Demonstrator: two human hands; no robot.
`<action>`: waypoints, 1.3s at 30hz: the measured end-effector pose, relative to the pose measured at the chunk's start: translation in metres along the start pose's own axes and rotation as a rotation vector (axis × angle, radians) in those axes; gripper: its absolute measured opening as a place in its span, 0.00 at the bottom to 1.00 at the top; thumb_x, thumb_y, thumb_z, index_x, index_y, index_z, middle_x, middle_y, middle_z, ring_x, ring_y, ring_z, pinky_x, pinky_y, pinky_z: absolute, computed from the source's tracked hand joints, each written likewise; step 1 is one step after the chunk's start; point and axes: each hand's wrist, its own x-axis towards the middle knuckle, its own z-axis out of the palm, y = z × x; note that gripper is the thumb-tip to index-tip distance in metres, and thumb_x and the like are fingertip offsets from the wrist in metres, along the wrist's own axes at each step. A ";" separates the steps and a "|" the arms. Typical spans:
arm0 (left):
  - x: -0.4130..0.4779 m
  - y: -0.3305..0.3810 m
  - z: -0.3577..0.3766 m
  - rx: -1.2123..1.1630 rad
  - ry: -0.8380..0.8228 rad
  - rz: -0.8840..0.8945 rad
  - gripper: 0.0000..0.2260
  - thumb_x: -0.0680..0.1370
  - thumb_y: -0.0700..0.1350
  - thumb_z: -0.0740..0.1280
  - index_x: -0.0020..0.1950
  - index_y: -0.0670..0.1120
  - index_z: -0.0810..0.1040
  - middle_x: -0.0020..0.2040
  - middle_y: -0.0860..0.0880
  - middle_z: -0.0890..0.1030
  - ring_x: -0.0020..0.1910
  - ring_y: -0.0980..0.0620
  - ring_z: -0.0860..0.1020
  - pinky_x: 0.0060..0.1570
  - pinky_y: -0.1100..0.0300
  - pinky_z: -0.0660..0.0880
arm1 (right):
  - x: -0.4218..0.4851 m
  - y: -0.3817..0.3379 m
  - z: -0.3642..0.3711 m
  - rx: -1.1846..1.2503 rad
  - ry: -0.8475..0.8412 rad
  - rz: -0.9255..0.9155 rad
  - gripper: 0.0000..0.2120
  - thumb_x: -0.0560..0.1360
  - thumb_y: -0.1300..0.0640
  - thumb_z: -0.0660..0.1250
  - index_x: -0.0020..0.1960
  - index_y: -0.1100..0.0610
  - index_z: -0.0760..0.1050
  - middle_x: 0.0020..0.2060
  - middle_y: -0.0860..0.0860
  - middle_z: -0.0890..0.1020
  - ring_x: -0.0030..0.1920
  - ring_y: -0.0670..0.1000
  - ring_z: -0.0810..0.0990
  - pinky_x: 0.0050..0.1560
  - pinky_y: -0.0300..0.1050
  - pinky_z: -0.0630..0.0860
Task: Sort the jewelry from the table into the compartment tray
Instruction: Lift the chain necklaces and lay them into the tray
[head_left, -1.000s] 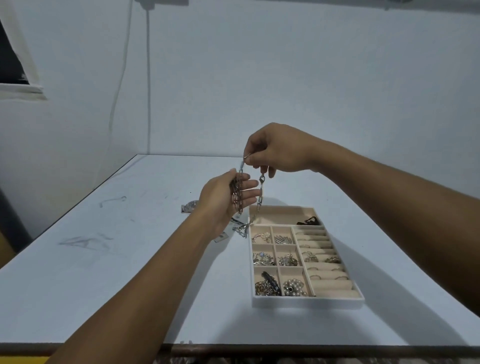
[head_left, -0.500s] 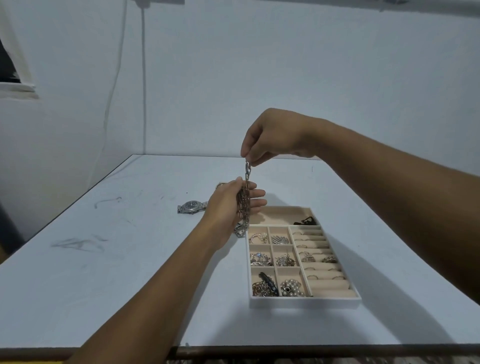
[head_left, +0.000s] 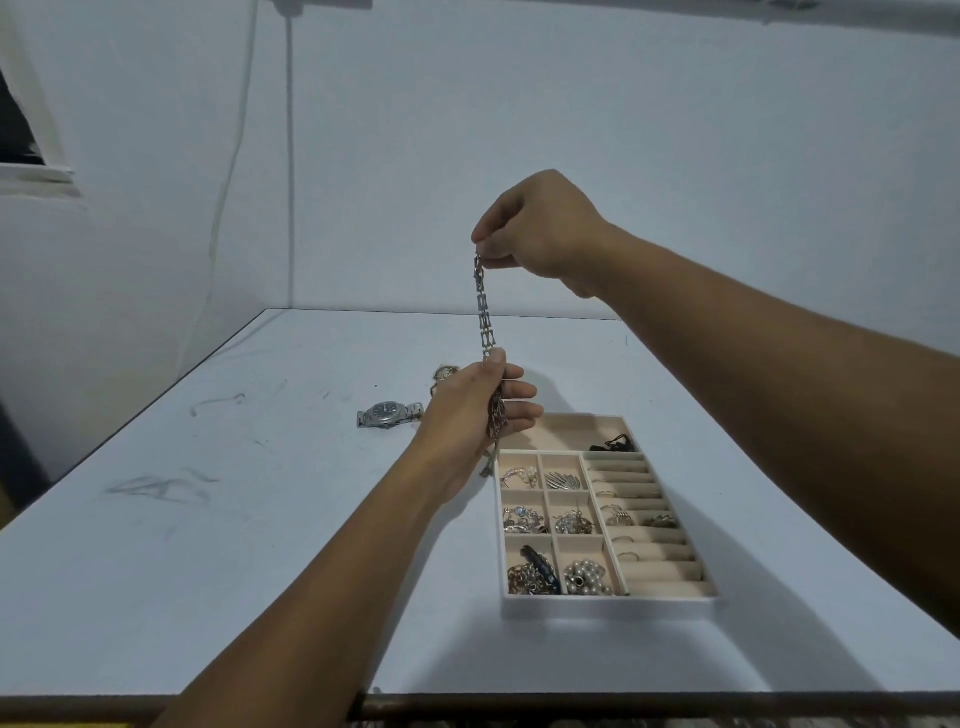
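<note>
So the right hand (head_left: 540, 228) pinches the top end of a metal chain (head_left: 484, 317) mid-frame. The left hand (head_left: 472, 410) below grips the bunched rest, just off the compartment tray (head_left: 608, 605)'s upper-left corner. A watch (head_left: 389, 414) lies on the worktop (head_left: 208, 571), left of center.

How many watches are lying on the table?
1. The silver wristwatch lies on the table, left of the left hand that grips the chain. A small piece beyond that hand is partly hidden; I cannot tell what it is.
</note>
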 end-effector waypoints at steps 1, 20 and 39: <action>0.001 -0.001 -0.001 0.009 0.003 0.012 0.15 0.82 0.51 0.59 0.50 0.40 0.76 0.39 0.45 0.81 0.37 0.48 0.82 0.44 0.56 0.80 | 0.001 0.000 0.001 0.023 0.020 -0.006 0.05 0.71 0.69 0.70 0.41 0.60 0.82 0.41 0.55 0.84 0.40 0.51 0.86 0.49 0.41 0.82; 0.010 0.034 -0.036 0.022 0.220 0.245 0.17 0.84 0.46 0.56 0.56 0.34 0.74 0.49 0.39 0.82 0.46 0.48 0.84 0.50 0.58 0.80 | -0.076 0.080 0.022 0.798 -0.013 0.292 0.06 0.72 0.74 0.67 0.42 0.66 0.78 0.38 0.56 0.81 0.38 0.50 0.83 0.47 0.39 0.82; 0.000 0.046 -0.008 -0.346 0.231 0.169 0.11 0.84 0.43 0.53 0.53 0.37 0.70 0.46 0.38 0.80 0.39 0.44 0.84 0.46 0.53 0.82 | -0.095 0.081 0.083 1.083 -0.437 0.501 0.06 0.77 0.71 0.62 0.51 0.68 0.76 0.44 0.57 0.79 0.44 0.51 0.79 0.48 0.40 0.82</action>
